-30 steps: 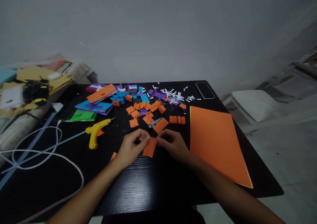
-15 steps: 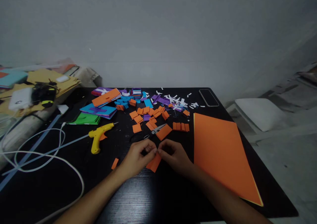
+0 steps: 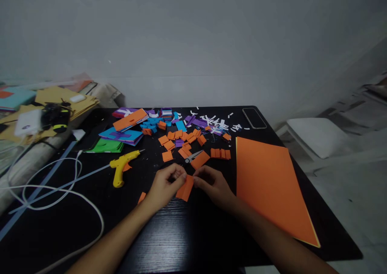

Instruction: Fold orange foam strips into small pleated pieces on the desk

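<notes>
Between my hands is a small piece of orange paper (image 3: 185, 190), held just above the black table. My left hand (image 3: 168, 184) pinches its upper left part between thumb and fingers. At its upper right corner, my right hand (image 3: 213, 186) closes thumb and fingertips on the edge. Right behind the hands lies a pair of scissors (image 3: 193, 157), its handles mostly hidden by my left hand. Several cut and folded orange paper pieces (image 3: 181, 137) are scattered beyond it. One small orange strip (image 3: 142, 197) rests beside my left forearm.
A yellow glue gun (image 3: 122, 166) lies to the left, near a looping white cable (image 3: 101, 219). Large orange sheets (image 3: 269, 185) cover the table's right side. Farther back are a phone (image 3: 254, 118), white paper scraps (image 3: 222, 124) and stacked coloured paper (image 3: 121, 134).
My hands have drawn slightly apart, so the orange paper's top edge now shows between them. The paper has risen a little. The view has shifted slightly.
</notes>
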`<state>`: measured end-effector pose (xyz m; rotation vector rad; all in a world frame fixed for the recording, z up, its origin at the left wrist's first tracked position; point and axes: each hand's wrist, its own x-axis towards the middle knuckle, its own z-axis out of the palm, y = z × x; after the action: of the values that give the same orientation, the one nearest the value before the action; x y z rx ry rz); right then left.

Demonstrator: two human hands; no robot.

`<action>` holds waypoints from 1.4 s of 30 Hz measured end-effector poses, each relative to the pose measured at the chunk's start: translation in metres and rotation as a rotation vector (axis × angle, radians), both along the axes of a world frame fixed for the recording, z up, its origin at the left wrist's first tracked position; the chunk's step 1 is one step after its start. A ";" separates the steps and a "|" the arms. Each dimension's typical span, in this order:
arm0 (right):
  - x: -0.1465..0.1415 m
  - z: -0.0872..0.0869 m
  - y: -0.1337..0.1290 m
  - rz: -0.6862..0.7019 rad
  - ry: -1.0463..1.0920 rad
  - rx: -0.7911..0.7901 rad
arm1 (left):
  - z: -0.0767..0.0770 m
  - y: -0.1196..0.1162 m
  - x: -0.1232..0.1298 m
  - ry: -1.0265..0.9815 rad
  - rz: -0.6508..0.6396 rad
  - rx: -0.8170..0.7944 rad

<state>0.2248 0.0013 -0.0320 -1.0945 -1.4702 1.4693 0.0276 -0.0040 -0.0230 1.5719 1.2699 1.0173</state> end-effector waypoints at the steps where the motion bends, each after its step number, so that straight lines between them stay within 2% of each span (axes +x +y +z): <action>1: -0.001 -0.001 0.000 -0.005 -0.003 -0.002 | 0.000 0.000 0.000 0.002 -0.004 -0.001; 6: -0.002 -0.003 -0.001 -0.024 -0.037 0.003 | 0.000 -0.002 0.000 0.061 -0.075 0.012; 12: -0.002 -0.004 -0.001 0.051 -0.127 0.048 | 0.000 -0.003 0.000 0.133 -0.185 0.019; 21: 0.004 0.000 0.006 0.028 -0.151 0.074 | 0.004 0.004 -0.009 0.151 -0.187 -0.024; 26: 0.008 -0.002 0.012 -0.077 -0.089 0.031 | 0.003 0.010 -0.017 0.101 -0.088 -0.002; 30: 0.004 -0.003 0.011 -0.048 0.004 -0.044 | 0.000 0.011 -0.015 0.065 0.001 0.019; 33: 0.001 -0.007 0.009 -0.015 0.093 -0.117 | -0.002 0.007 -0.011 0.064 -0.035 0.042; 37: 0.001 -0.010 0.010 -0.039 0.141 -0.179 | -0.003 0.004 -0.010 0.098 -0.133 0.051; 42: 0.001 -0.012 0.012 -0.052 0.185 -0.221 | -0.002 0.005 -0.011 0.121 -0.153 0.049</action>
<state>0.2254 0.0137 -0.0436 -1.0853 -1.1645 1.6782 0.0162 0.0010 -0.0252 1.7619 1.1922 0.8740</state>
